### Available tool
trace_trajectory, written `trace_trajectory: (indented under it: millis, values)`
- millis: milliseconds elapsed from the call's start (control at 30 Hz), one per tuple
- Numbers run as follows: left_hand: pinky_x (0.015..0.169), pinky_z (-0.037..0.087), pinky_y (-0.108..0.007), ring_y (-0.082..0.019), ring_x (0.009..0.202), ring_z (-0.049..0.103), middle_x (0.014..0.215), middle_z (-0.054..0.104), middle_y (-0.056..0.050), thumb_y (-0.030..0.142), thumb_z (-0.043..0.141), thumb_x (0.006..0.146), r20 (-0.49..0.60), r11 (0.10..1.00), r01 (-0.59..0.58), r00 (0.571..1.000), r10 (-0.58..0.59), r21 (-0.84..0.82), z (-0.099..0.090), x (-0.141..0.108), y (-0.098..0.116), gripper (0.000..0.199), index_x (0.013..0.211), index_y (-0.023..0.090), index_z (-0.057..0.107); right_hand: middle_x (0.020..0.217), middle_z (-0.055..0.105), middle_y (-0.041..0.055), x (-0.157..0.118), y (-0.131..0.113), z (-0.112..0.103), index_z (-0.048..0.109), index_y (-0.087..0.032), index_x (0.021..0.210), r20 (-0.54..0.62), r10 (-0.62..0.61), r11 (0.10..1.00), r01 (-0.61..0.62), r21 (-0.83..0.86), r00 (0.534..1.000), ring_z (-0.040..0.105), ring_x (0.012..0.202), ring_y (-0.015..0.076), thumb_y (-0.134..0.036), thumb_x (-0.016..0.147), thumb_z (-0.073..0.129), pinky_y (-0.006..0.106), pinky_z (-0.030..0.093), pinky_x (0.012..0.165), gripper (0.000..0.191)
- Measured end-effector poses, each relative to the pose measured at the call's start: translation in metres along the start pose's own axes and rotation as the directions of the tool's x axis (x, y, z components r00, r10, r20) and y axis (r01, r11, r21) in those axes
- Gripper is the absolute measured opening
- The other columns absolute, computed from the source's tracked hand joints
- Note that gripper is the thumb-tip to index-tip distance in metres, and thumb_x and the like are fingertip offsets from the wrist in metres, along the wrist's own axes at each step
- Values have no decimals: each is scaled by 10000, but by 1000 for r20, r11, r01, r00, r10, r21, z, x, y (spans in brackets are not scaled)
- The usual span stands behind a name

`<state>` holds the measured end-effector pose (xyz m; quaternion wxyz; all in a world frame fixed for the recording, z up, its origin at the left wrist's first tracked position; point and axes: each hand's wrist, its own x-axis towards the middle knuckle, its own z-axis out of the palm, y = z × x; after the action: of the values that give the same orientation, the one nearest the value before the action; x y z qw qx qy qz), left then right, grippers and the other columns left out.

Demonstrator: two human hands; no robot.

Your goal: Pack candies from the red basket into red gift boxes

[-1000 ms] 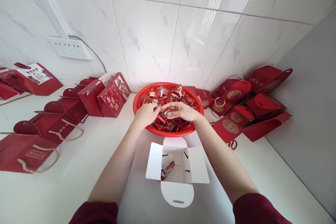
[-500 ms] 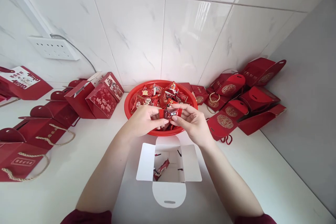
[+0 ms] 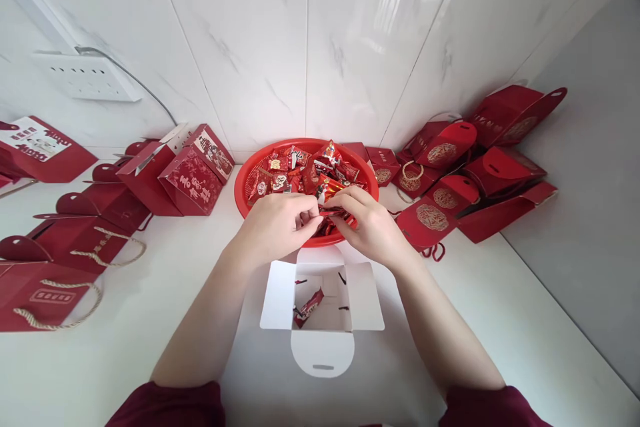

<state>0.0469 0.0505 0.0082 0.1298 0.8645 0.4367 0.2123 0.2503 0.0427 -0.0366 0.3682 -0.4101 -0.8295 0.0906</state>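
Note:
My left hand (image 3: 277,225) and my right hand (image 3: 374,225) meet over the near side of a red plastic basket (image 3: 241,192). Between their fingertips is a red wrapped candy (image 3: 331,213), seen nearly edge-on and partly hidden by the fingers; each hand pinches one end. Many wrapped candies (image 3: 280,181) fill the basket. Just in front of it stands an open box (image 3: 323,355), white inside, its flaps folded outward. One red wrapped candy (image 3: 310,308) lies inside, towards the left, and dark cord ends show on the inner walls.
Red gift boxes (image 3: 193,177) with rope handles line the left side. More red boxes (image 3: 433,210) are piled on the right beside a grey panel (image 3: 585,167). A tiled wall (image 3: 265,47) with a power socket (image 3: 87,77) closes off the back.
The candy between my hands has turned from showing its printed face to nearly edge-on. My fingers have curled closer over it. The view has tipped slightly downward.

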Motion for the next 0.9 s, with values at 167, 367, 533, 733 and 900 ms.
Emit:
trace_trajectory:
  millis: [167,367,533,733,900]
  values:
    - [593,389,-231,-91,580,571,659,654,81,281,560,887,41,997,59,998,-56,-58,-3,-2,-2,148,762,225,616,1075,586,66,0,6,0,636,-233,1070,-19,64,997,-65,-46,998,625,976,202,-62,890,529,324,538,813,270]
    - [591,390,-239,-110,594,576,694,677,63,335,535,911,68,987,157,985,-156,-11,-12,-1,-16,185,805,233,647,1010,619,29,-5,-4,-28,666,-220,1038,264,-36,970,-30,241,964,607,853,134,-46,859,585,242,509,704,263]
    - [619,405,-244,-120,613,575,684,667,46,355,523,920,57,987,159,986,-160,17,-16,-1,-20,235,772,217,643,909,661,19,-10,-17,-32,684,-196,1041,556,-87,957,-86,278,827,591,726,123,-113,848,624,240,487,643,219]
    - [602,401,-246,-120,619,591,699,676,50,371,517,921,91,987,158,983,-158,6,-17,-3,-22,238,802,226,664,957,735,21,-18,-26,-33,714,-202,1047,813,-56,958,-197,207,579,673,831,156,-109,852,575,249,489,703,257]
    - [613,421,-256,-153,700,636,779,718,32,417,517,909,115,979,201,972,-203,27,-12,1,-37,256,841,234,682,1052,718,59,-22,-21,-45,669,-203,1153,683,105,976,-207,69,723,657,923,203,-271,941,524,304,491,775,265]
